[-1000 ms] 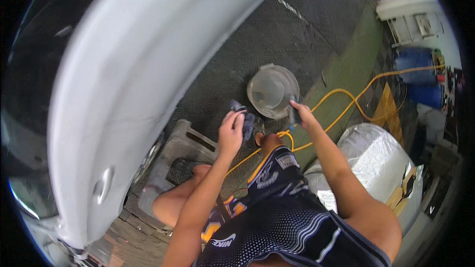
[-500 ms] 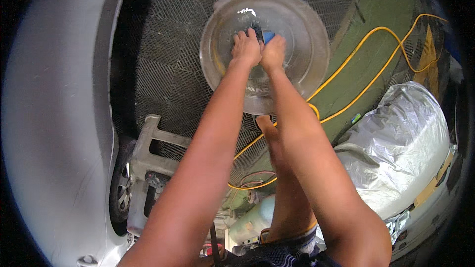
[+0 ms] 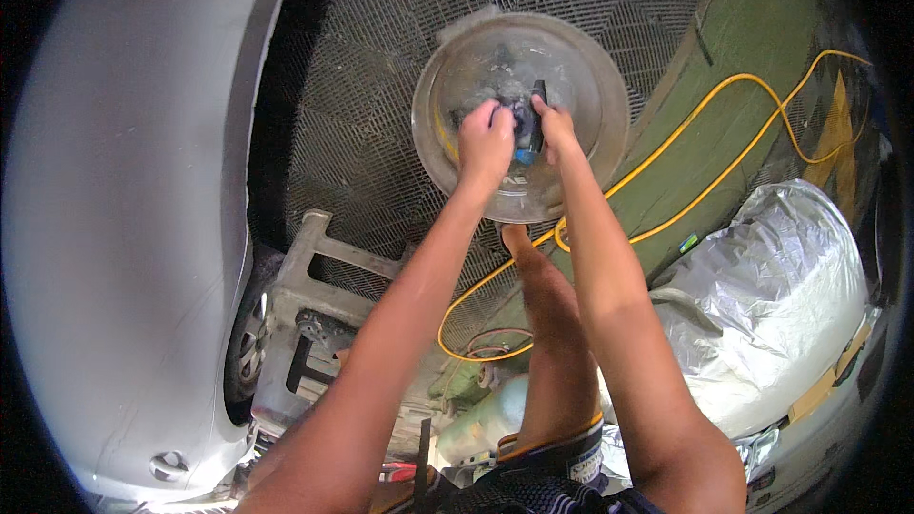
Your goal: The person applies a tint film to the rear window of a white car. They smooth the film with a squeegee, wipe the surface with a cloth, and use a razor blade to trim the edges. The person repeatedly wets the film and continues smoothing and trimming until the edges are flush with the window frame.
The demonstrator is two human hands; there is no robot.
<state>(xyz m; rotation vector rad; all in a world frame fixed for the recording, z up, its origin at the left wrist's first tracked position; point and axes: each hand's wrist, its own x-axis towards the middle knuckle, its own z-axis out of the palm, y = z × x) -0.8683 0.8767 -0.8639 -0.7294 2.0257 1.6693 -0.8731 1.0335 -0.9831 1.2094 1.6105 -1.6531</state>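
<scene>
Both my hands are down in a round, translucent plastic bucket (image 3: 586,105) of water on the floor. My left hand (image 3: 486,143) is closed on a dark wet cloth (image 3: 506,114), partly hidden by its fingers and the water. My right hand (image 3: 554,130) grips a black flat-sided tool (image 3: 538,95), upright beside the cloth. A small blue piece (image 3: 524,158) shows below them; I cannot tell what it belongs to.
A silver car body (image 3: 124,209) with a wheel (image 3: 249,343) runs along the left. A worn plastic stool (image 3: 352,255) stands beside it. A yellow hose (image 3: 724,190) loops over the grid mat and green floor. A foil-like cover (image 3: 762,305) lies at the right.
My hands, earlier held above and short of the bucket with cloth and tool, have moved down into it. Since the middle frame they have shifted within it, and the tool stands more upright.
</scene>
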